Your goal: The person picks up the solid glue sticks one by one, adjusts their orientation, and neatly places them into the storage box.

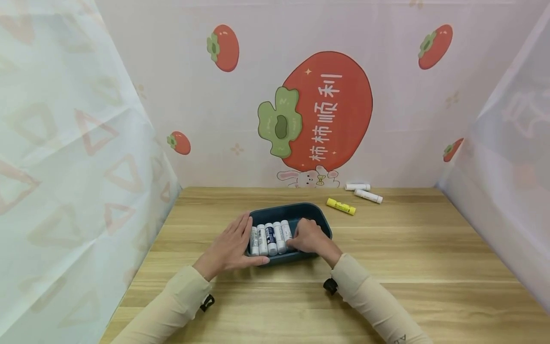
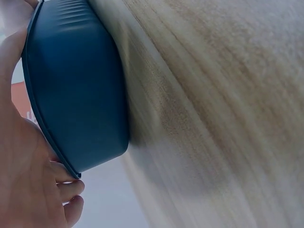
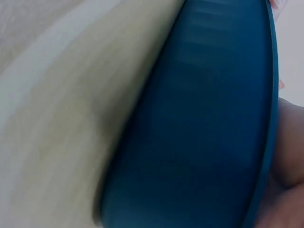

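Note:
A dark blue-green plastic bin (image 1: 285,259) stands on the table with several lip balm tubes side by side in its left part. Most are white; one tube (image 1: 270,236) has a dark blue label. My left hand (image 1: 232,241) rests over the bin's left end, fingers straight along that rim and thumb along the front rim. Inside the bin, my right hand (image 1: 310,236) pinches the rightmost white tube (image 1: 286,230) near its lower end; its fingertips are partly hidden. The left wrist view shows the bin's outer wall (image 2: 78,90) beside the left fingers.
Behind the bin to the right lies a yellow tube (image 1: 341,206). Two white tubes lie farther back: one (image 1: 368,196) in front, another (image 1: 357,187) by the printed backdrop (image 1: 399,110). The wooden table (image 1: 386,267) is flanked by fabric walls.

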The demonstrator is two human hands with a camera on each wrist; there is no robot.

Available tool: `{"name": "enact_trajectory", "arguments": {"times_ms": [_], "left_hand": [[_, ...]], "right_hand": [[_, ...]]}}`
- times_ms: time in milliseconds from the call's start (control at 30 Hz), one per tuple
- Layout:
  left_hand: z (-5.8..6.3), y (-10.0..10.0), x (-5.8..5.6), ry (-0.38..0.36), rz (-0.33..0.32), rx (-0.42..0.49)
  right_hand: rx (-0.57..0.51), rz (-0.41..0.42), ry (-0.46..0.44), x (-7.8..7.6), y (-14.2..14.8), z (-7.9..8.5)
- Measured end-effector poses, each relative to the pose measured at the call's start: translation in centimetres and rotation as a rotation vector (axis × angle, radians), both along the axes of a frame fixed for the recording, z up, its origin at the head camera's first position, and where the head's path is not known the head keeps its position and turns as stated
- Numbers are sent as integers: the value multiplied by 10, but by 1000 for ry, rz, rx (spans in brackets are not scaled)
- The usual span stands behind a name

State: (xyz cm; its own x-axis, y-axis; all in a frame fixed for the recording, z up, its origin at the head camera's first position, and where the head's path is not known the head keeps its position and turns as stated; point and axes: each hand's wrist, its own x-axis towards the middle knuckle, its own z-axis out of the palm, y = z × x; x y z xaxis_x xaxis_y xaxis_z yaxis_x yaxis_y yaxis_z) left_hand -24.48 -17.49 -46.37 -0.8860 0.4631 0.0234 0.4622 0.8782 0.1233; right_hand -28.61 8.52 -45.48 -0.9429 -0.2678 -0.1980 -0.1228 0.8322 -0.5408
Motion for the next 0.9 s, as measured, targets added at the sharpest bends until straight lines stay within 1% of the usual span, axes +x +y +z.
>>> {"name": "enact_trajectory", "arguments": {"times_ms": [100, 233, 367, 433, 500, 567, 633, 733, 833, 900], "left_hand": [[1, 0, 0, 0, -1, 3], [0, -1, 0, -10, 3, -11], [0, 0, 0, -10, 5, -9], [1, 1, 0, -7, 3, -11], [1, 1, -1, -5, 1, -8], [1, 1, -1, -5, -1, -7], [1, 1, -1, -6, 0, -6], [1, 1, 0, -9, 1, -5], [1, 0, 1, -14, -2, -4], [2, 0, 2, -15, 1, -1]], "right_hand": [[0, 37, 27, 0, 7, 8], [-48, 79, 108, -3, 24, 28], [-119, 110, 199, -13, 52, 53], [-120, 141, 249, -21, 68, 62], [-98, 173, 300, -28, 83, 66], [-48, 201, 345, -35, 97, 65], [16, 209, 371, -42, 109, 59], [96, 213, 359, -49, 124, 44], [144, 215, 334, -53, 136, 25], [163, 231, 339, -56, 140, 14]]}}
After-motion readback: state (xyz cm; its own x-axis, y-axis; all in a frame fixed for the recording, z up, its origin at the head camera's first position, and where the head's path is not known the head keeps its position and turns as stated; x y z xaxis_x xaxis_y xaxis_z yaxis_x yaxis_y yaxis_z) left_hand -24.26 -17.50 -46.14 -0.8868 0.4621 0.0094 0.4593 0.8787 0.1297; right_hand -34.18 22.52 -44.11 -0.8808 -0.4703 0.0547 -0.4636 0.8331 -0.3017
